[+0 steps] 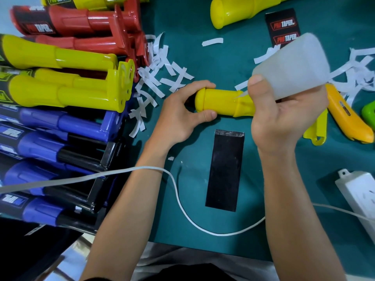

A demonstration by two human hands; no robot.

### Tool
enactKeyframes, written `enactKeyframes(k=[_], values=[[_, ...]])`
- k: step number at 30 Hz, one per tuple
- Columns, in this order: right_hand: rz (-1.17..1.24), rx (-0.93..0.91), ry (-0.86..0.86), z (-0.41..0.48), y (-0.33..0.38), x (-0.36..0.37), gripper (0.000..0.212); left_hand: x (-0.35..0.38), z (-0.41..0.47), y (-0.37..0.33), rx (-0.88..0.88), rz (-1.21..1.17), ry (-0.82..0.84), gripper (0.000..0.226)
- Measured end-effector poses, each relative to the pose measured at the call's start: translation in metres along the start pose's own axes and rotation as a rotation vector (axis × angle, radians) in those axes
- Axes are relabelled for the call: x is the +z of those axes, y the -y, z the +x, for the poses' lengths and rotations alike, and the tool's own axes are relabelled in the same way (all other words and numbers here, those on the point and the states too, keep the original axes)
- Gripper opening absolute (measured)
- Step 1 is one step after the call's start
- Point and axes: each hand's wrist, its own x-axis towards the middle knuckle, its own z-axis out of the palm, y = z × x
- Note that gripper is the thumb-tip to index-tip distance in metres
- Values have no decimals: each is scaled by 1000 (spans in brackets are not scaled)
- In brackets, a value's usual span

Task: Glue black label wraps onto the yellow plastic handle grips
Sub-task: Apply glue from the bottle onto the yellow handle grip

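Observation:
A yellow plastic handle grip lies sideways on the green mat in the middle. My left hand grips its rounded left end between thumb and fingers. My right hand holds a translucent white glue bottle tilted down, with its thin nozzle touching the top of the grip. A black label wrap lies flat on the mat just below the grip, plain side up. More printed black labels sit at the upper right.
Stacked finished grips in red, yellow and blue fill the left side. White backing strips litter the mat. A yellow utility knife, another yellow grip, a white power strip and its cord lie around.

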Motion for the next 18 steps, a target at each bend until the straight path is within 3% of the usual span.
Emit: enactKeyframes(k=[5,11,18], values=[[-13,9,30,-1,-3,2,46,0,1,0,8,-9,0,56],[-73,-74,54,2,-5,-2,42,1,1,1,2,9,-4,57],[24,-8,75,2,-6,-1,40,2,1,1,-1,16,-13,57]])
